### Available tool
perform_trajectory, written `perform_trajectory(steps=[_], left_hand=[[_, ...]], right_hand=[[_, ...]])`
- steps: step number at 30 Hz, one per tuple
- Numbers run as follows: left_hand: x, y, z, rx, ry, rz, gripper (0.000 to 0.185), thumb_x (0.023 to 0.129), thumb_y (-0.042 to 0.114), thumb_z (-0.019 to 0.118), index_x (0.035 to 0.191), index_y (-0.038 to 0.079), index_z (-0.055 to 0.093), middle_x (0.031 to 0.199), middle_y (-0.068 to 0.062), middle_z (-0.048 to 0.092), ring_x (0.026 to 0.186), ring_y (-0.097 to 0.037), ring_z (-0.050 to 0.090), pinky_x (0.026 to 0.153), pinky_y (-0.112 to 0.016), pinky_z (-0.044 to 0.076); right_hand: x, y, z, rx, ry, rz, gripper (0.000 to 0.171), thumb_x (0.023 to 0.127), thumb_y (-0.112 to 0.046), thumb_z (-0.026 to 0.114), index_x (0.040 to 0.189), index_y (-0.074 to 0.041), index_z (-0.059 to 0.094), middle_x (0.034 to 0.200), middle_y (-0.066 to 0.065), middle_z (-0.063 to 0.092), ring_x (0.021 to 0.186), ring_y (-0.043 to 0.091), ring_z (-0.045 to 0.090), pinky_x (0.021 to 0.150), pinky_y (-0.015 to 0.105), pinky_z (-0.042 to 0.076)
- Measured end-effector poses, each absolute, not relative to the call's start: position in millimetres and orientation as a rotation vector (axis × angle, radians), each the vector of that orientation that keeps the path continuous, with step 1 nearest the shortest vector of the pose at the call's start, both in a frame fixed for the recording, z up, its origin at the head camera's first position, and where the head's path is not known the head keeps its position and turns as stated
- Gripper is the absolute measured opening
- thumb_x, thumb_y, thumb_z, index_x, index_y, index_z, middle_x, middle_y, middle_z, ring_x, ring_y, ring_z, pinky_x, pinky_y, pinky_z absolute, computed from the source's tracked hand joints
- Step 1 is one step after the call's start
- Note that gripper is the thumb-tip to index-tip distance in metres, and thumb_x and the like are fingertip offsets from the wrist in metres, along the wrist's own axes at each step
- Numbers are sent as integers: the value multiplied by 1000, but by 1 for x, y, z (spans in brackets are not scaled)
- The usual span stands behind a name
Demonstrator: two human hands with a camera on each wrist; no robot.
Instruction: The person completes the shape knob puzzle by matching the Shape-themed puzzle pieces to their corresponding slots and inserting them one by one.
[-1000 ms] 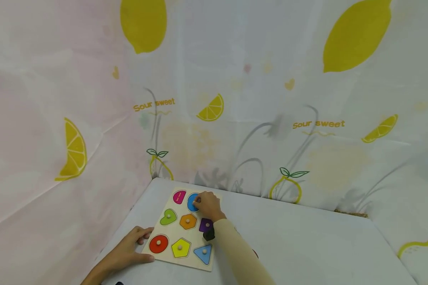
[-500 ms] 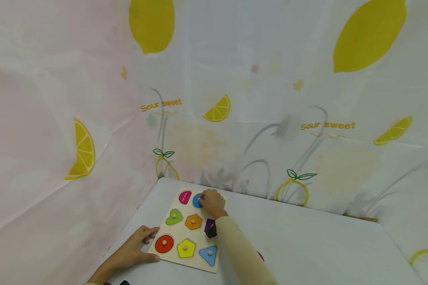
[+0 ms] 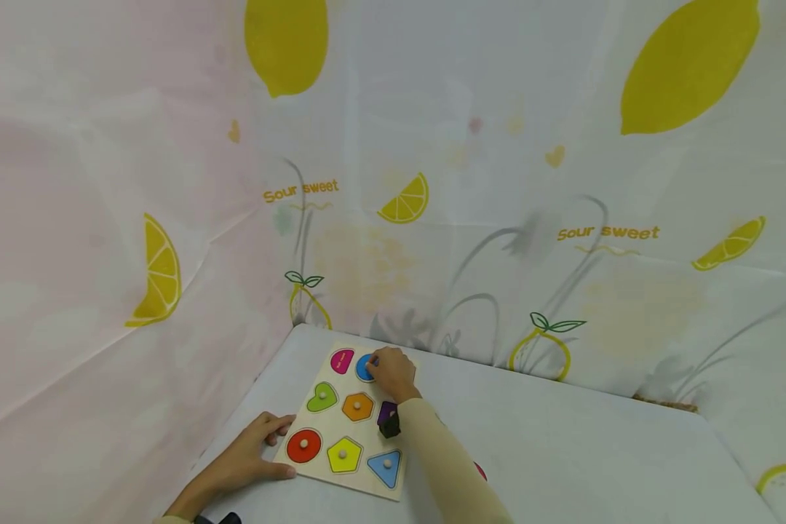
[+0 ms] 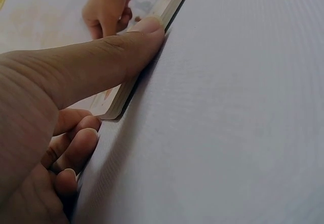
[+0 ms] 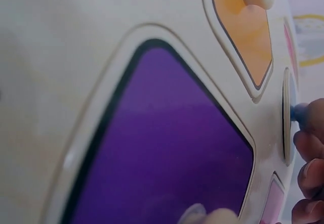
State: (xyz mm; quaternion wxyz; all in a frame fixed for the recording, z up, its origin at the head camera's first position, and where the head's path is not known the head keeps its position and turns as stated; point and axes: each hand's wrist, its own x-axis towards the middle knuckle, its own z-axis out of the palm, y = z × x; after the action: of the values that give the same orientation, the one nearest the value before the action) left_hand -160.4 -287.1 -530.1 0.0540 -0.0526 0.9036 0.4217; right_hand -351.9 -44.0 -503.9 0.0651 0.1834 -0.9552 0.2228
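A wooden knob puzzle board (image 3: 330,426) lies on the white table with colourful shape pieces in its recesses. My right hand (image 3: 394,373) pinches the knob of the blue round piece (image 3: 363,368) in the far row. In the right wrist view this blue piece (image 5: 287,118) shows its pale edge standing slightly proud of the board, with the fingers (image 5: 310,171) curled at its knob. My left hand (image 3: 252,455) holds the near left corner, thumb along the front edge and curled fingers against the left side. The far right of the board is hidden behind the right hand.
Around the blue piece sit a magenta piece (image 3: 342,361), a green heart (image 3: 322,397), an orange hexagon (image 3: 358,407) and a purple piece (image 3: 386,413). A red item (image 3: 481,471) peeks out beside the right sleeve. Lemon-printed sheeting (image 3: 458,160) rises behind the table.
The head view has swung slightly left, so everything sits further right in it. Both hands keep their places on the board, the right one still at the blue piece's knob.
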Motion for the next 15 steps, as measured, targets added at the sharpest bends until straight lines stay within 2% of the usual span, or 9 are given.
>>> perform_trajectory(steps=[4,11,15], left_hand=[[-161,-288,-532,-169,2739,1291,102,56,36,101,144,5,59,103,-3,48,98,-21,45,85,-39,44],[-161,-289,-535,-113,2750,1297,100,58,38,100,143,4,59,103,-2,48,99,-20,45,84,-37,44],[-161,-291,-535,-97,2760,1292,101,59,38,100,144,4,58,103,-2,48,98,-20,45,83,-36,44]], right_hand=[[-350,-44,-506,554,-2875,713,14,94,-26,75,97,-14,81,94,3,74,69,15,61,65,39,57],[-350,-42,-508,669,-2812,840,13,93,-14,73,97,-2,78,86,6,71,64,14,55,62,28,51],[-351,-43,-503,718,-2818,854,13,95,-13,73,98,-1,78,88,7,72,69,16,59,67,30,54]])
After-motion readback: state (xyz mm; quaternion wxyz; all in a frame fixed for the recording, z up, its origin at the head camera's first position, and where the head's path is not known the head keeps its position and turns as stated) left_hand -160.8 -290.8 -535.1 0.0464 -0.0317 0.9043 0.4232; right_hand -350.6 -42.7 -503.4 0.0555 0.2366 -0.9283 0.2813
